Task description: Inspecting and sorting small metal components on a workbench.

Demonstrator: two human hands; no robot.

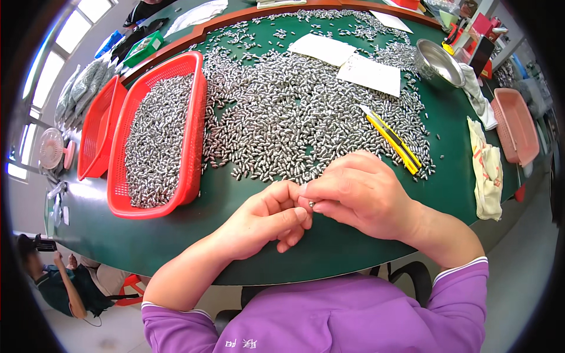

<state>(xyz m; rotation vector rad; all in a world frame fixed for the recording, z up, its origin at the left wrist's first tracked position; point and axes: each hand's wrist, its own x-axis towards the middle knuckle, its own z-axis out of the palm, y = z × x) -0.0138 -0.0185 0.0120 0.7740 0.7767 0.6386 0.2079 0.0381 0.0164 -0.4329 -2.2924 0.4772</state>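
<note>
As silver metal pieces (271, 112) spread across a green table (329, 253), windows (50, 76) off left, both hands meet low near its front edge: right hand (365, 194) pinches a single piece (311, 204) thumb-to-finger; left hand (265, 216) curls alongside, hold unclear.

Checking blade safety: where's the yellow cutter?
Head view, right of centre: the yellow cutter lies on the small metal pieces, between the right hand and the nearer white paper.
</note>
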